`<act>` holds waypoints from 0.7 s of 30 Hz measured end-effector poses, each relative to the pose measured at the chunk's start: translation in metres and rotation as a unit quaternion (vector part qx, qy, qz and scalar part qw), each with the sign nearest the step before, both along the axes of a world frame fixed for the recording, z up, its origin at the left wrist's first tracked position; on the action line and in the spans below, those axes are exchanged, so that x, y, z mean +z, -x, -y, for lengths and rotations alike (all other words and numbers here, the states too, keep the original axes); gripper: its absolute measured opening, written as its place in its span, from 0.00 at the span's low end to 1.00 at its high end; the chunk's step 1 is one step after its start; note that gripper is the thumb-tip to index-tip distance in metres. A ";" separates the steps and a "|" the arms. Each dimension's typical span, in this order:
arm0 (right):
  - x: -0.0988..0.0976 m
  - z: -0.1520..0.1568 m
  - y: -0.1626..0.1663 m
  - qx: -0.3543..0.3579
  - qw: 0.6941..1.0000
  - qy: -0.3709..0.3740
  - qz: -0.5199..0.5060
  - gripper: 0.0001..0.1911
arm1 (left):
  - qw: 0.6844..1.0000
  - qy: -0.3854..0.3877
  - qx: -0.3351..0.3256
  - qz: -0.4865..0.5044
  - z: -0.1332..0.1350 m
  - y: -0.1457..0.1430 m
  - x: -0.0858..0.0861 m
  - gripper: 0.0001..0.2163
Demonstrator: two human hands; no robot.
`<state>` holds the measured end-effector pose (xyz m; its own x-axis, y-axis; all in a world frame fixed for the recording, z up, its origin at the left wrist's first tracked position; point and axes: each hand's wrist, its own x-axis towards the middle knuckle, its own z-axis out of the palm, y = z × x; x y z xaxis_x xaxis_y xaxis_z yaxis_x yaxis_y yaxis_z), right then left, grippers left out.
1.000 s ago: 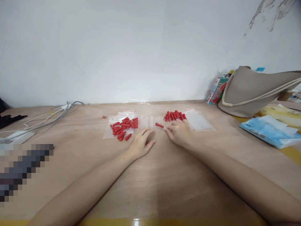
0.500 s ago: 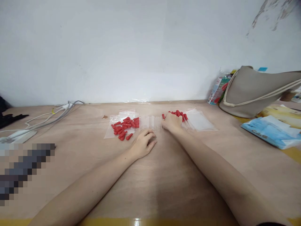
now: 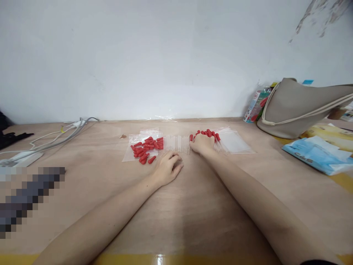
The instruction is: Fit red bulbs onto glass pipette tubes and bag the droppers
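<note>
Loose red rubber caps [image 3: 146, 148] lie on a clear zip bag [image 3: 129, 154] left of centre. A row of bare clear tubes [image 3: 176, 143] lies beside them. My left hand [image 3: 167, 169] rests on the table just in front of those tubes, fingers loosely bent and apart, holding nothing. My right hand [image 3: 202, 143] is knuckles-up with its fingers curled down onto the row of red-capped tubes [image 3: 211, 134]. One red cap [image 3: 191, 137] pokes out at the hand's left side. What the fingers pinch underneath is mostly hidden.
More clear bags [image 3: 234, 142] lie right of the capped tubes. A beige bag [image 3: 298, 106], a blue tissue pack [image 3: 317, 152] and a colourful packet [image 3: 255, 105] sit far right. Grey cables [image 3: 55, 140] and a white adapter [image 3: 19, 159] lie far left. A wall stands behind the wooden table [image 3: 193, 206].
My right hand carried a red-capped tube from in front of the bare tubes back to the capped row and now rests there. My left hand barely moved.
</note>
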<state>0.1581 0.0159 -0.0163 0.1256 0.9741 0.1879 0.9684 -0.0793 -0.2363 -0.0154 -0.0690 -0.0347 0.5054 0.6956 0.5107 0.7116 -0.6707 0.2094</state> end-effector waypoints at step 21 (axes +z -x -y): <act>0.008 0.004 0.008 0.002 0.997 0.080 -0.006 0.13 | 0.915 0.066 0.282 -0.282 -0.001 0.030 0.048 0.09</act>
<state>0.1499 0.0123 -0.0079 0.1229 0.9920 0.0294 0.9658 -0.1127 -0.2336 -0.0456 -0.0683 0.0134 0.2051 0.9635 0.1722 0.9564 -0.1600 -0.2443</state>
